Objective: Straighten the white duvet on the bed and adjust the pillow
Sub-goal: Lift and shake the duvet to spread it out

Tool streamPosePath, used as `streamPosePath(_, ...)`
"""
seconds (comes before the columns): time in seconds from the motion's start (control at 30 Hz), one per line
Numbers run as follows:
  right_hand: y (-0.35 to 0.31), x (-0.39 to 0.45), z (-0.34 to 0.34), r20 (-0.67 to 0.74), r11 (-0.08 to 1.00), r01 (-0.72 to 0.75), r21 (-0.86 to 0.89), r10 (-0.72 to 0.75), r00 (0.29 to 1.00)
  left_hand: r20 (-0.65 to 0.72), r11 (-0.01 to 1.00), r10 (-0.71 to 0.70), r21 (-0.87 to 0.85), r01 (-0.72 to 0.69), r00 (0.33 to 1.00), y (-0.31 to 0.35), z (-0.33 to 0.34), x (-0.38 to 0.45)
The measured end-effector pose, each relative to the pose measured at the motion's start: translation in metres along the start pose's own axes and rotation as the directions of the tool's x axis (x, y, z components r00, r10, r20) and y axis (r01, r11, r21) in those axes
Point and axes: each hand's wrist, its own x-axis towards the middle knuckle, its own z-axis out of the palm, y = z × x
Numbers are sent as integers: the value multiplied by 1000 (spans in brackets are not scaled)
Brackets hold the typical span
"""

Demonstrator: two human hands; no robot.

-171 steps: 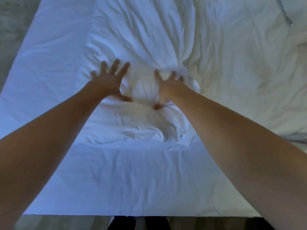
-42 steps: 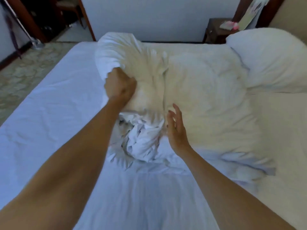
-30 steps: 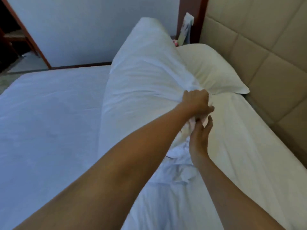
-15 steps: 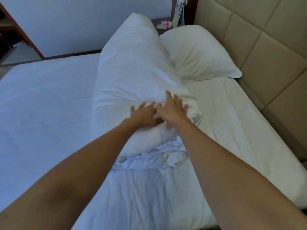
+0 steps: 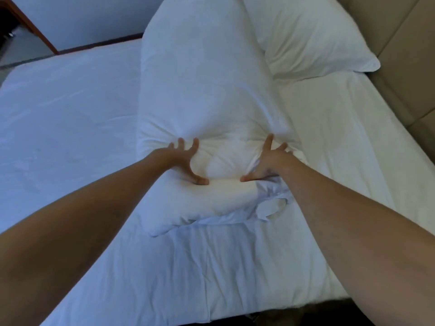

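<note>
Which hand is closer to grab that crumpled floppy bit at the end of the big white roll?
The right hand, probably. It presses the duvet just above the crumpled loose end, with its thumb nearly touching it. The left hand presses the far side of the roll, away from that bunch.

No legible text, label, brand, number or sign anywhere in view.

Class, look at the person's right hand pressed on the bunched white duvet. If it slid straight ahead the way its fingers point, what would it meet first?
Probably more of the bunched white duvet itself. The right hand points up its length; the white pillow lies further right.
</note>
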Motion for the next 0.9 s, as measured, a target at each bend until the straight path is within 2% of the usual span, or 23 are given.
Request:
streamPosePath(0.1, 3, 22, 17, -38, 999, 6, 38, -5, 999, -29, 1000, 9, 6, -9, 1000, 9, 19, 21)
streamPosePath(0.33, -7, 53, 71, -320, 997, 28, 75, -3, 947, -202, 993, 27, 114, -3, 979, 16, 64, 80)
streamPosePath(0.47, -8, 40, 67, -322, 991, 35, 128, 9, 947, -193, 993, 57, 108, -37, 979, 12, 57, 74)
streamPosePath(0.57, -15, 17, 50, -312, 976, 61, 210, 8, 950, -170, 992, 124, 19, -122, 978, -4, 38, 60)
streamPosePath(0.67, -33, -5, 28, -349, 945, 185, 268, -83, 933, -181, 970, 209, -87, -228, 961, -31, 18, 49)
streamPosePath(0.77, -67, -13, 5, -477, 939, 304, 160, -196, 857, -232, 951, 244, -134, -279, 942, -54, -3, 39)
streamPosePath(0.9, -125, -8, -31, -587, 928, 363, -88, -342, 734, -411, 955, 187, -139, -263, 892, -78, -35, 28)
